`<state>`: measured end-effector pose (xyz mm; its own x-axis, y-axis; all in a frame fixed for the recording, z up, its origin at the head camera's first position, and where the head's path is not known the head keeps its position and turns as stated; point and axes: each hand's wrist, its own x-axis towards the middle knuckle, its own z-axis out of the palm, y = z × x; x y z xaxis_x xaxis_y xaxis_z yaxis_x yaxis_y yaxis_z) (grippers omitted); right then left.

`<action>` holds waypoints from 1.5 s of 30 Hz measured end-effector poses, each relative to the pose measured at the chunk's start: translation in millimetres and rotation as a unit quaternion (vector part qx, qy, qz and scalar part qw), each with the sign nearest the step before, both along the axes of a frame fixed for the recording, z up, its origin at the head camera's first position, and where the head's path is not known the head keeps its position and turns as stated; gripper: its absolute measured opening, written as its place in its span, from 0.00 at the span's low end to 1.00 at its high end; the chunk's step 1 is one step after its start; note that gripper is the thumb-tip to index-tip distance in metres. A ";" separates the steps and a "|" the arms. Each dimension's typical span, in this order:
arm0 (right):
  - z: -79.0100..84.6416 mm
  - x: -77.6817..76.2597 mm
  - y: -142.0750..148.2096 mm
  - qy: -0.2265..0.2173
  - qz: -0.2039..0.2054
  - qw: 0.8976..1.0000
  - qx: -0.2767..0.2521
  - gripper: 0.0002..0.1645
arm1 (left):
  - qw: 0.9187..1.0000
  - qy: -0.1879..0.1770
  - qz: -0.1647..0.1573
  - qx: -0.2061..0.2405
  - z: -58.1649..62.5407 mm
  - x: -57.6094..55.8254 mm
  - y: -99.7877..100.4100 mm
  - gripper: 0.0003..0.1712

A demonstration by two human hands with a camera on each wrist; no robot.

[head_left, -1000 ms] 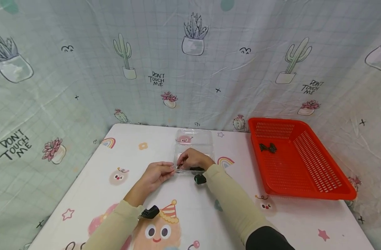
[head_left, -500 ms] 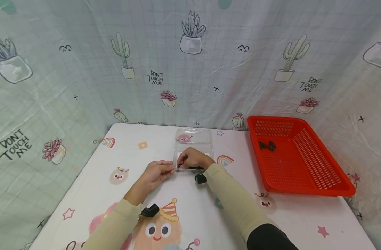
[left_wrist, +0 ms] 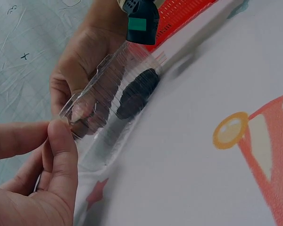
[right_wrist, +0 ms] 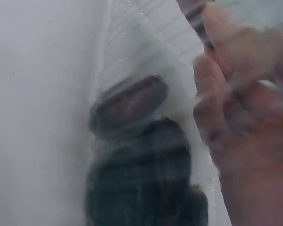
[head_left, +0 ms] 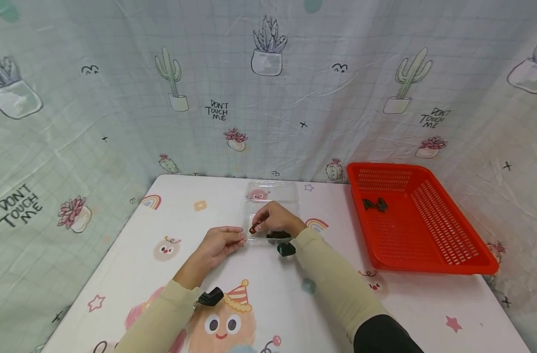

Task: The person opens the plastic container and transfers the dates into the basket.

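My left hand [head_left: 221,245] pinches the near left corner of a clear plastic box [left_wrist: 106,63] between thumb and forefinger. The box's lid [head_left: 279,193] lies folded back behind it. Over the box's left part, my right hand [head_left: 278,217] holds a small glossy brown piece [head_left: 253,228], which looks like a hair clip, in its fingertips. Several dark rounded pieces [head_left: 278,235] lie inside at the right; the left wrist view shows these dark pieces [left_wrist: 134,96] through the clear wall. Blur in the right wrist view hides their exact kind.
A red plastic basket [head_left: 427,235] stands on the right of the table, with a few small dark clip-like pieces [head_left: 375,204] at its back left. The white table [head_left: 330,314] has printed cartoons. A patterned curtain [head_left: 233,63] hangs behind and at both sides.
My right hand has lifted slightly and shifted right, so the brown piece in its fingertips now shows better. The left hand keeps its pinch on the box corner.
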<state>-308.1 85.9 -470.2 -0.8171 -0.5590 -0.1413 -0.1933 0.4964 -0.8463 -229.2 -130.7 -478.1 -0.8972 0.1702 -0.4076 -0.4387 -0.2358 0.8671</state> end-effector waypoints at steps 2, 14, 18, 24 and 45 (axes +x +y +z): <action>3.7 0.6 1.7 -0.002 -0.008 1.000 -0.001 0.08 | 1.000 -0.002 0.005 -0.003 0.2 0.0 -1.2 0.27; 35.3 -3.4 32.8 -0.008 -0.049 0.999 -0.019 0.07 | 1.000 0.001 -0.005 -0.009 -0.1 0.0 -0.4 0.26; 44.7 -7.1 49.9 -0.011 -0.065 0.997 -0.029 0.06 | 1.000 -0.002 -0.003 -0.012 -0.6 0.7 0.9 0.26; 58.9 -8.5 75.0 -0.009 -0.098 0.994 -0.036 0.07 | 1.000 -0.004 -0.007 -0.016 1.1 0.9 0.8 0.26; 87.4 -16.4 162.7 0.015 -0.166 0.985 -0.032 0.12 | 1.000 0.000 -0.007 -0.010 3.5 -1.2 1.3 0.26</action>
